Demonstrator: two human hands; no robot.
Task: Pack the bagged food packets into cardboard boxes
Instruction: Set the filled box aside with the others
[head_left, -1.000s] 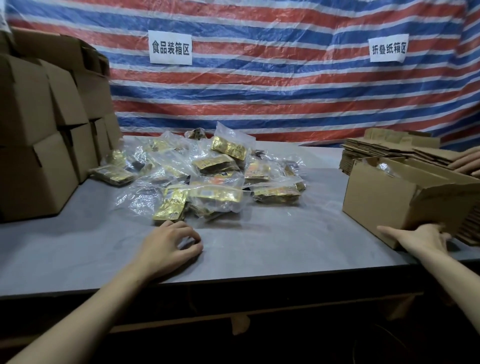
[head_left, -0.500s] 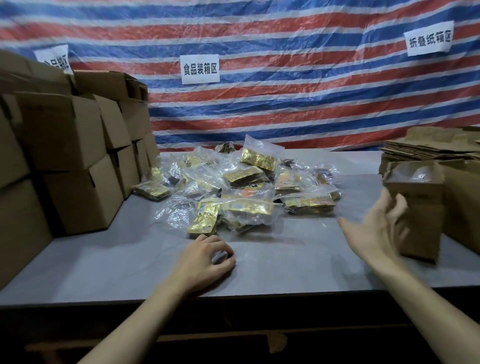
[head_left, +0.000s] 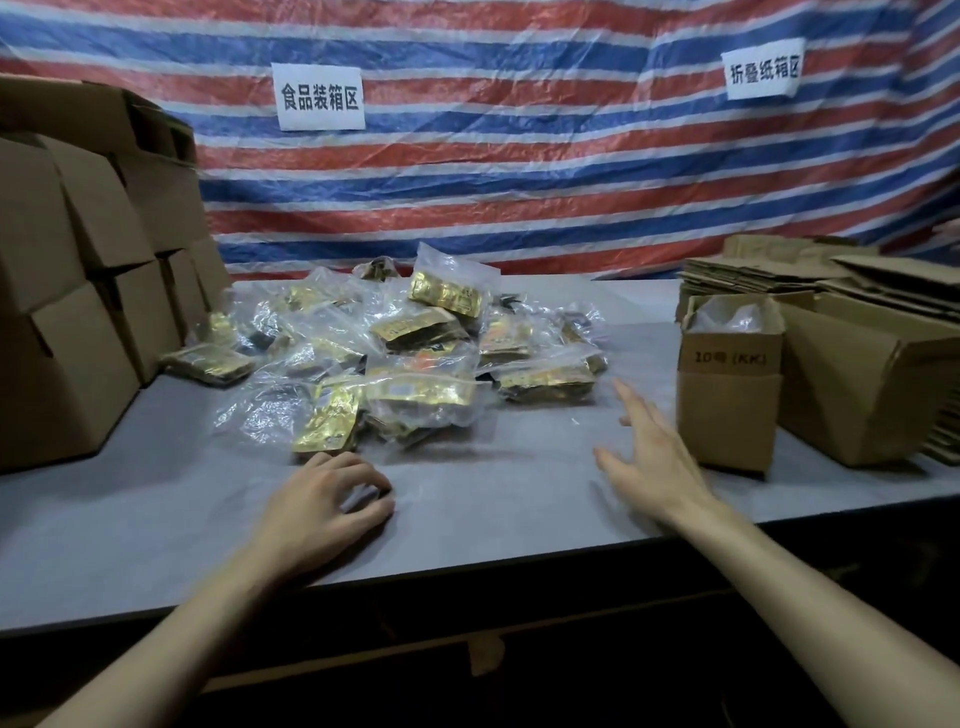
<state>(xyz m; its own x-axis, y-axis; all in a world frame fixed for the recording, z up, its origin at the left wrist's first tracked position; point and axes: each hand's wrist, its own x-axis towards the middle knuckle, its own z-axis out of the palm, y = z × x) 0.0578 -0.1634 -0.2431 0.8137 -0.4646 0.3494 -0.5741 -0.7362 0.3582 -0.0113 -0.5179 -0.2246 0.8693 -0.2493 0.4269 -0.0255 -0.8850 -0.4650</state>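
Head view. Left hand (head_left: 327, 499) rests knuckles-up on the grey counter (head_left: 156, 519) near its front edge, just short of the nearest packet; its fingers are loosely curled under with the tips on the surface, and they hold nothing. Right hand (head_left: 654, 457), slightly blurred, is held edge-on above the counter between the pile and the small cardboard box (head_left: 730, 384); its fingers are straight, spread apart and empty. Whether it touches the box cannot be told. The bagged food packets (head_left: 410, 358), gold pouches in clear bags, lie heaped at mid-counter; they overlap too much for an exact count. The small box, one in number, stands upright with its top open. Clear plastic shows inside, and the front reads "10" and "(KK)". One larger box (head_left: 857, 384) sits directly to its right, before a stack of flattened cartons (head_left: 753, 275). Assembled boxes (head_left: 67, 312) are stacked at the left; not all can be counted. Two white signs hang on the striped tarpaulin (head_left: 519, 171): "食品装箱区" (head_left: 320, 97) and "折叠纸箱区" (head_left: 762, 75).
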